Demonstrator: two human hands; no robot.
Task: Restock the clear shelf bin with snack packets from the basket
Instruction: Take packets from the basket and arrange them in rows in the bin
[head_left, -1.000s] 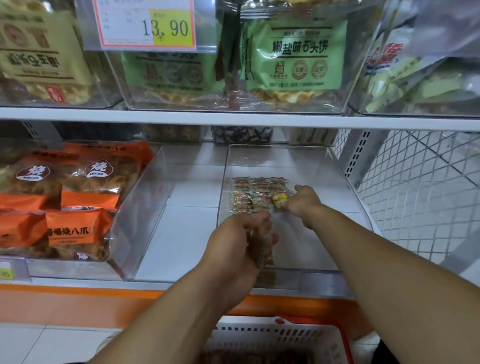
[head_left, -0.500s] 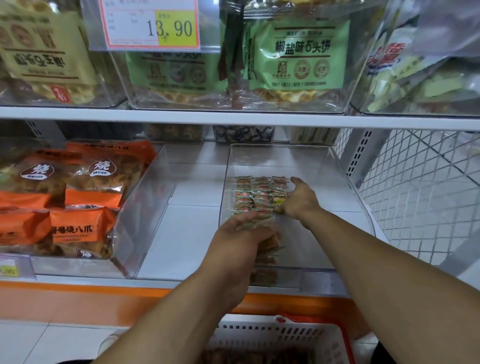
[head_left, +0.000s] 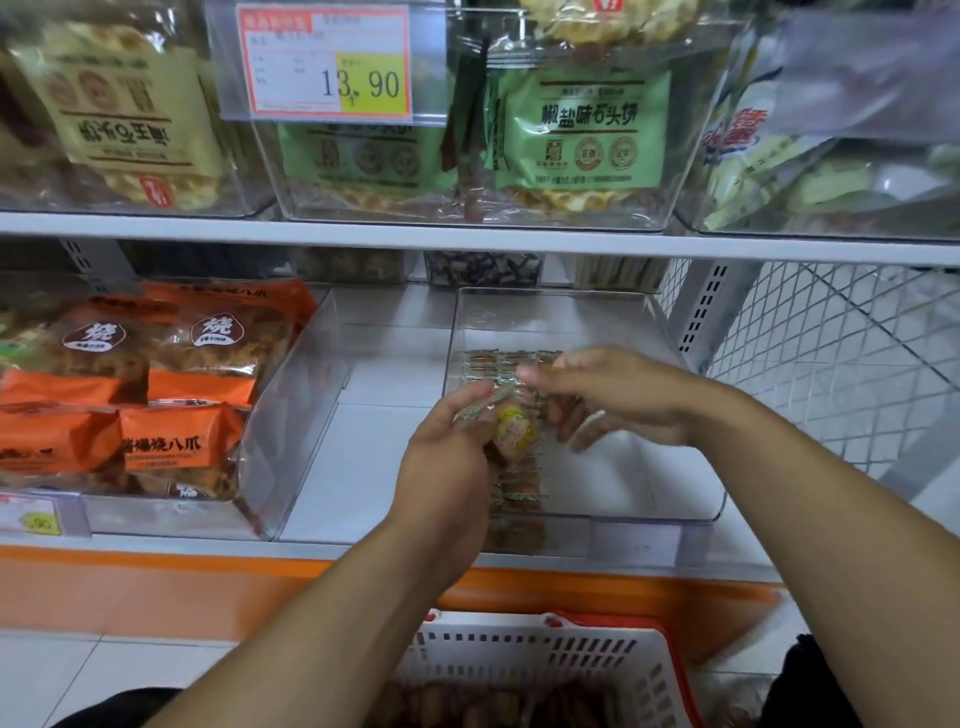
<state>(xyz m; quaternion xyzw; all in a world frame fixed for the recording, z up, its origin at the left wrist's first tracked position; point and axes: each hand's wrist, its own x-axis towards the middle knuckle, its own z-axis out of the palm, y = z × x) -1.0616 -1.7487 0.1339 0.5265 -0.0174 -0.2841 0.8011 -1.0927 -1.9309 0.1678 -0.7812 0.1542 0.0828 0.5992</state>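
Observation:
A clear shelf bin (head_left: 670, 499) stands on the lower shelf, right of centre. A row of small snack packets (head_left: 493, 364) lies across its floor toward the back. My left hand (head_left: 447, 457) grips a stack of snack packets (head_left: 514, 441) over the bin's front half, with a yellow-labelled packet uppermost. My right hand (head_left: 613, 400) hovers just right of that stack, blurred, fingers spread and reaching toward it. I cannot tell whether it touches the stack. The white basket (head_left: 524, 660) with a red rim sits below the shelf and holds more brown packets.
A neighbouring clear bin (head_left: 296, 415) on the left holds orange snack bags. The upper shelf (head_left: 467, 239) carries bins of green and yellow bags and a 13.90 price tag. A white wire mesh panel (head_left: 831, 374) closes the right side.
My right hand has left the row of packets at the back and come forward to the stack. My left hand has risen a little with the stack.

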